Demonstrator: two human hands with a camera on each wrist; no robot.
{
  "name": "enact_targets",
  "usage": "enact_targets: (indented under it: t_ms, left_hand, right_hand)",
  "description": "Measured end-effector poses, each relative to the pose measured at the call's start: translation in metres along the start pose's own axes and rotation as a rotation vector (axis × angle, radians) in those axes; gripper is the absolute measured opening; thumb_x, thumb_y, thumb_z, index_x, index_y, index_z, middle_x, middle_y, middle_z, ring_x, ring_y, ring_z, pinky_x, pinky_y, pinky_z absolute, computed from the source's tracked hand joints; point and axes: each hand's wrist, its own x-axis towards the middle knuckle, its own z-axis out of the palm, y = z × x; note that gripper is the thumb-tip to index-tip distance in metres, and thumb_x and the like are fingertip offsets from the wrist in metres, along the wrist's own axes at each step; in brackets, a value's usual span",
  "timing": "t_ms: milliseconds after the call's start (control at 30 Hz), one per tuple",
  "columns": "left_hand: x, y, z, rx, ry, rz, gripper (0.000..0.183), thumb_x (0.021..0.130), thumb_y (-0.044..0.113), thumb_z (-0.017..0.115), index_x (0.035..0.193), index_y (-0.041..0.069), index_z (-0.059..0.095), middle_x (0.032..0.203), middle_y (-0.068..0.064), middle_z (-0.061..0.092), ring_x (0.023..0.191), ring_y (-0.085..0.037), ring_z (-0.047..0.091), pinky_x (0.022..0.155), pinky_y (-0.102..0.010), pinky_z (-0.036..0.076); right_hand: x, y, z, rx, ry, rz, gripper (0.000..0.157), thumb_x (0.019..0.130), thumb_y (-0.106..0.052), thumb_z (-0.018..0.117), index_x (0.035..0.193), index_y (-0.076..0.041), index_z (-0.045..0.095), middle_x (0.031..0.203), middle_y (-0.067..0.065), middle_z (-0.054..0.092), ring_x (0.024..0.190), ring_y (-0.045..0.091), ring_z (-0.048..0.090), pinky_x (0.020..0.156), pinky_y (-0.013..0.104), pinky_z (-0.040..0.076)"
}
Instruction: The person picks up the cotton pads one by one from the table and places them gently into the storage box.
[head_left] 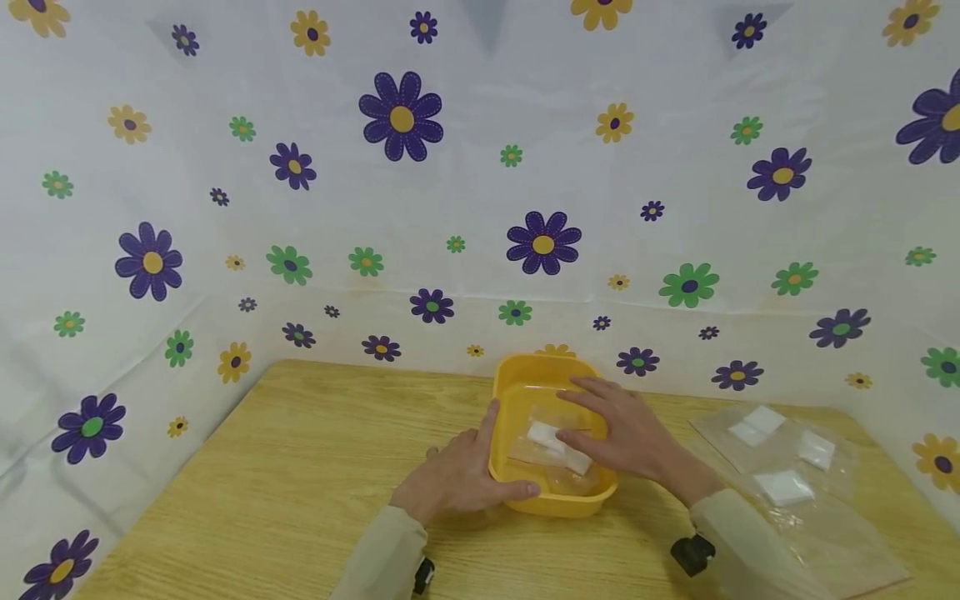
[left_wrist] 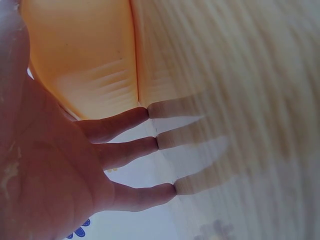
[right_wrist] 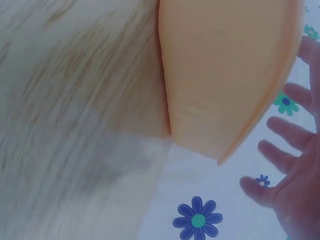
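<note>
Yellow basin sits upright on the tabletop, toward the far edge, by the flowered sheet. Inside: clear plastic packaging on the basin floor, with white pieces in it. At least two pieces visible, slightly apart in angle; can't count the bags, too much overlap and glare.

Left hand is at the basin's near-left corner: thumb over the near rim, index along the left wall, fingers extended rather than wrapped. Left wrist view shows three straight fingertips touching the tabletop beside the basin.

Right hand reaches over the right rim, fingers spread and relaxed, no grasp visible. Its thumb is right by the white pieces; can't tell if it touches them.

Right of the basin, near the right sleeve: more clear bags lying flat on the tabletop, with several white rectangles at them, some overlapping. Bag count unclear there too.
</note>
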Motion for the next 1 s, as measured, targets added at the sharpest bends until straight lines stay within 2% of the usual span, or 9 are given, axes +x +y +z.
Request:
enact_targets:
  t_ms: [233,367,533,700,1000]
  left_hand:
    - [0.001,-0.002,0.001,-0.028,-0.004,0.025,0.126,0.079,0.081,0.063,0.166,0.020,-0.004,0.149,-0.017,0.053,0.130,-0.032,0.058,0.107,-0.072,0.041]
    - [0.002,-0.002,0.002,-0.030,-0.004,0.024,0.126,0.079,0.081,0.064,0.166,0.020,-0.004,0.149,-0.016,0.054,0.131,-0.032,0.057,0.107,-0.074,0.038]
    - [0.003,-0.002,0.002,-0.029,-0.001,0.013,0.126,0.078,0.082,0.063,0.166,0.022,-0.004,0.151,-0.015,0.053,0.135,-0.033,0.054,0.108,-0.081,0.031]
    - [0.003,-0.003,0.002,-0.034,0.000,0.015,0.126,0.078,0.082,0.063,0.166,0.022,-0.004,0.150,-0.014,0.053,0.134,-0.032,0.055,0.108,-0.079,0.032]
    - [0.002,-0.002,0.000,-0.033,0.007,0.022,0.127,0.077,0.082,0.065,0.166,0.023,-0.005,0.142,-0.012,0.059,0.125,-0.027,0.059,0.108,-0.076,0.036]
  right_hand:
    - [-0.010,-0.003,-0.009,-0.148,-0.035,0.046,0.070,0.092,-0.058,0.064,0.151,-0.023,0.052,0.162,0.014,0.042,0.148,0.047,0.038,0.110,0.075,0.035]
    - [-0.015,-0.004,-0.012,-0.222,-0.046,0.063,0.075,0.092,-0.063,0.061,0.154,-0.024,0.048,0.163,0.015,0.040,0.147,0.050,0.037,0.108,0.078,0.033]
    - [-0.023,0.000,-0.017,-0.257,-0.053,0.104,0.079,0.091,-0.067,0.060,0.156,-0.024,0.044,0.163,0.017,0.039,0.147,0.053,0.035,0.107,0.080,0.031]
    - [-0.031,0.006,-0.023,-0.264,-0.060,0.147,0.081,0.091,-0.068,0.059,0.157,-0.025,0.041,0.164,0.018,0.037,0.148,0.055,0.032,0.109,0.081,0.028]
    - [-0.044,0.020,-0.038,-0.302,-0.047,0.190,0.081,0.091,-0.068,0.060,0.155,-0.023,0.044,0.162,0.022,0.038,0.145,0.059,0.033,0.106,0.083,0.028]
